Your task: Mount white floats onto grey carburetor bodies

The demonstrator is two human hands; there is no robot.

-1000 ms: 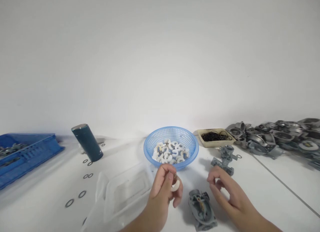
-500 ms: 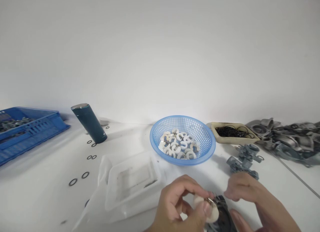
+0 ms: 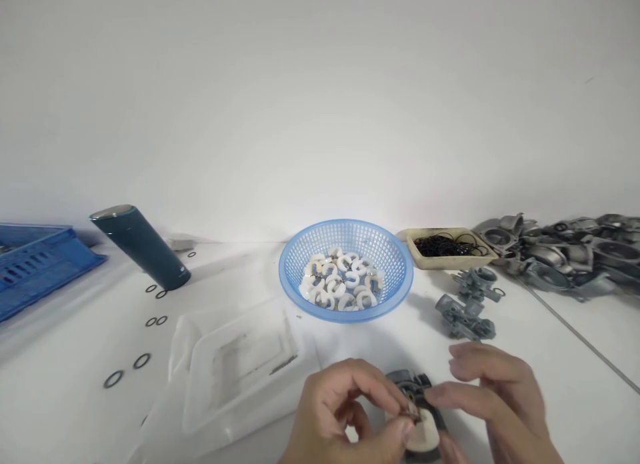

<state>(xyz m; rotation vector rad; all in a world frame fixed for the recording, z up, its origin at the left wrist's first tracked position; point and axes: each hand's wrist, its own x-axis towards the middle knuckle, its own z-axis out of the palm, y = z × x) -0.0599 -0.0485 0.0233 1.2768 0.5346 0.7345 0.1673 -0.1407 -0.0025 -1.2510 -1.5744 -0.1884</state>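
Observation:
A white carburetor float (image 3: pixel 424 432) is pinched at its metal hinge between the thumb and forefinger of my left hand (image 3: pixel 345 411). It lies over the open face of a dark grey carburetor body (image 3: pixel 400 377), which is partly hidden by the float and my fingers. My right hand (image 3: pixel 500 397) is at the body's right side: its forefinger reaches the upper edge near the hinge, the thumb is low beside the body, and another finger is raised. Beyond my hands, a blue plastic basket (image 3: pixel 345 315) contains several more white U-shaped floats (image 3: pixel 345 284).
Two grey carburetor bodies (image 3: pixel 467 317) stand past my right hand. A cream tray (image 3: pixel 440 261) of black rings is behind them, beside a metal parts heap (image 3: pixel 565 254). Leftward are a white plastic tray (image 3: pixel 200 377), loose black rings (image 3: pixel 142 361), a teal flask (image 3: pixel 145 247) and a blue crate (image 3: pixel 45 271).
The float has come down and tilted over the carburetor body. My right hand has closed in, its forefinger now at the body's edge. The view has shifted to the right.

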